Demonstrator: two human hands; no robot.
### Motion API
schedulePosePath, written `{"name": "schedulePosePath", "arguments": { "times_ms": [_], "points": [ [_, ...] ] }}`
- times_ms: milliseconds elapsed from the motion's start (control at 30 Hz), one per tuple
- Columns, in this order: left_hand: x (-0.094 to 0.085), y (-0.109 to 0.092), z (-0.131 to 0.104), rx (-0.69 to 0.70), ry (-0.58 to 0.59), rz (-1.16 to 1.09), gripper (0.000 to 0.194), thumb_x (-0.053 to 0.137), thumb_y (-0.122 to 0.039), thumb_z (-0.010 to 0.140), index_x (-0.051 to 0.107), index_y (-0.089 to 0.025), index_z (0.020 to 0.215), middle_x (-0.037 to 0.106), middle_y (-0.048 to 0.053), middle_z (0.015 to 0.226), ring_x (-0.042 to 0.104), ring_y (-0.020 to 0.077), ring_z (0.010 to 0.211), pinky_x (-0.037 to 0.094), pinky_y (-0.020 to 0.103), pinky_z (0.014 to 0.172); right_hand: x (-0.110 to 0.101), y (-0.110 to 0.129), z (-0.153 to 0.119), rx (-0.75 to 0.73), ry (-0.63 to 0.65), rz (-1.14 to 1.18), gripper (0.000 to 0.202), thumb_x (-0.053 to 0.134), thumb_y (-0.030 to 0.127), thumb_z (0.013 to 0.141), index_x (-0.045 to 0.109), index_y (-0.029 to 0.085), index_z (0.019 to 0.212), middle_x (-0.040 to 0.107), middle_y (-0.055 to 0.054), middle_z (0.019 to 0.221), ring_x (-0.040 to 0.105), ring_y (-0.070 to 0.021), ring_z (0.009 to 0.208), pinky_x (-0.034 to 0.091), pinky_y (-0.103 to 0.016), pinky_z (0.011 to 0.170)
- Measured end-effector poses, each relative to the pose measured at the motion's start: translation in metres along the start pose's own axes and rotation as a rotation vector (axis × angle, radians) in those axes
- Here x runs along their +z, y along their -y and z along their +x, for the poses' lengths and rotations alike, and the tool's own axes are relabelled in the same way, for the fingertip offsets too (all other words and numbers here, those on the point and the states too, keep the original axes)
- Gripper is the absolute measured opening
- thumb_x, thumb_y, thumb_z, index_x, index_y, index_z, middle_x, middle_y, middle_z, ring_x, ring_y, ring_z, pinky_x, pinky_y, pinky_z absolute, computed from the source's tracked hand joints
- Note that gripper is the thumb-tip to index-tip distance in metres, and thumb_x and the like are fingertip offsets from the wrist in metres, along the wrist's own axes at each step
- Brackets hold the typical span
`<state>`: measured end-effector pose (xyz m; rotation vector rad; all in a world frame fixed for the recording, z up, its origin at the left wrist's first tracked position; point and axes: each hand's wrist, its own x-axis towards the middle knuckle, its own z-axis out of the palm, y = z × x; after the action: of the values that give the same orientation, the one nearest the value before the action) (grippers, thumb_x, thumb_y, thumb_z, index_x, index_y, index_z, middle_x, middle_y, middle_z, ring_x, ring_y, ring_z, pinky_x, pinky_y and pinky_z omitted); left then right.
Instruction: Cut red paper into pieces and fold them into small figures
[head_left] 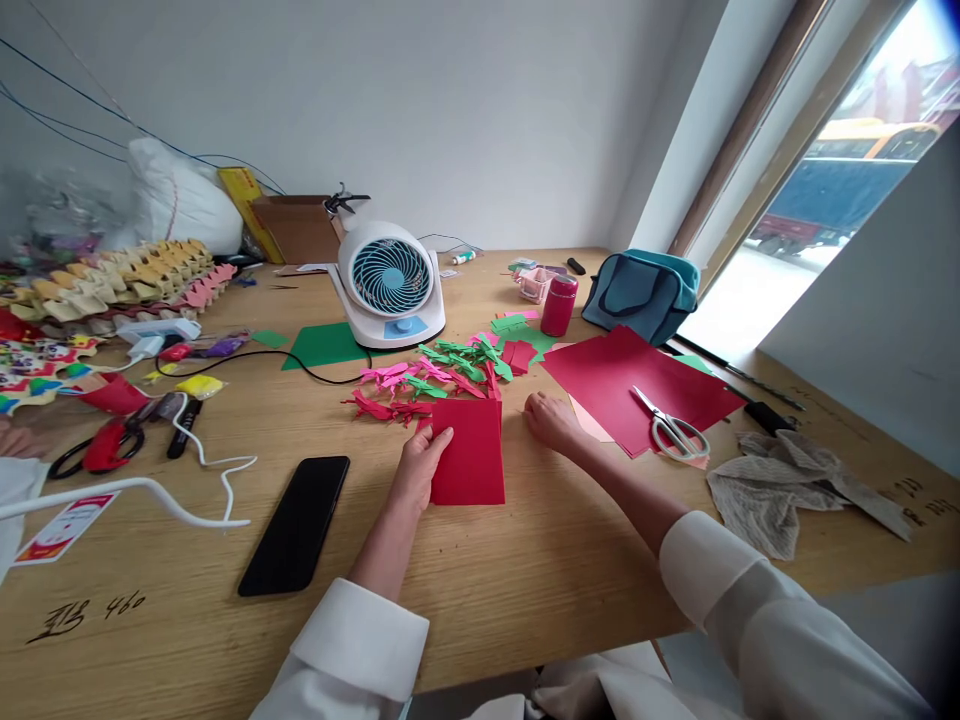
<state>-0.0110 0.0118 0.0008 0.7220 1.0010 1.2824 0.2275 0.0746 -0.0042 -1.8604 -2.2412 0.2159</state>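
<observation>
One black phone lies on the bench at eight o'clock from the red rectangle, which the left hand pinches at its left side. The right hand, curled narrow, rests toward two; one pair of scissors lies at three, one fan eleven, one bottle one.

Left fingers mostly hidden behind red paper.
</observation>
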Motion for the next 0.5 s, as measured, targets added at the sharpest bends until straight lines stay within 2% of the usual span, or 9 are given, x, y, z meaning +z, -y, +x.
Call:
{"name": "schedulePosePath", "arguments": {
  "times_ms": [133,267,400,433,500],
  "points": [
    [0.001,0.001,-0.001,-0.012,0.009,-0.001,0.047,0.087,-0.038,0.057,0.070,-0.015,0.093,0.077,0.007,0.083,0.073,0.0253,0.083,0.057,0.038,0.080,-0.005,-0.021,0.030,0.116,-0.080,0.062,0.018,0.047,0.023,0.092,0.063,0.016,0.094,0.069,-0.013,0.100,0.062,-0.0233,0.089,0.040,-0.029,0.071],
    [0.000,0.003,-0.002,-0.022,0.028,0.004,0.044,0.085,-0.039,0.062,0.069,-0.015,0.095,0.077,0.007,0.087,0.072,0.0239,0.082,0.057,0.037,0.079,-0.011,-0.033,0.049,0.202,-0.184,0.171,0.017,0.048,0.022,0.088,0.065,0.017,0.091,0.069,-0.012,0.096,0.061,-0.0236,0.089,0.041,-0.029,0.071],
    [0.003,0.004,-0.005,-0.054,0.040,-0.010,0.043,0.084,-0.038,0.064,0.070,-0.016,0.098,0.077,0.007,0.089,0.072,0.0244,0.085,0.056,0.037,0.080,-0.014,-0.030,0.042,0.229,-0.298,0.340,0.022,0.046,0.024,0.088,0.064,0.016,0.099,0.067,-0.014,0.108,0.061,-0.0240,0.093,0.044,-0.032,0.075],
    [0.004,0.005,-0.006,-0.058,0.040,-0.012,0.043,0.084,-0.038,0.064,0.070,-0.016,0.098,0.077,0.007,0.089,0.072,0.0243,0.085,0.056,0.037,0.080,-0.014,-0.026,0.035,0.216,-0.302,0.398,0.025,0.044,0.027,0.090,0.063,0.016,0.099,0.068,-0.014,0.107,0.062,-0.0234,0.092,0.045,-0.032,0.075],
    [0.006,0.006,-0.007,-0.062,0.037,-0.015,0.043,0.084,-0.039,0.064,0.070,-0.016,0.098,0.077,0.007,0.090,0.072,0.0239,0.085,0.056,0.036,0.079,-0.012,-0.014,0.016,0.166,-0.244,0.529,0.035,0.038,0.039,0.095,0.064,0.016,0.090,0.071,-0.011,0.092,0.065,-0.0202,0.080,0.048,-0.030,0.070]
  ]
}}
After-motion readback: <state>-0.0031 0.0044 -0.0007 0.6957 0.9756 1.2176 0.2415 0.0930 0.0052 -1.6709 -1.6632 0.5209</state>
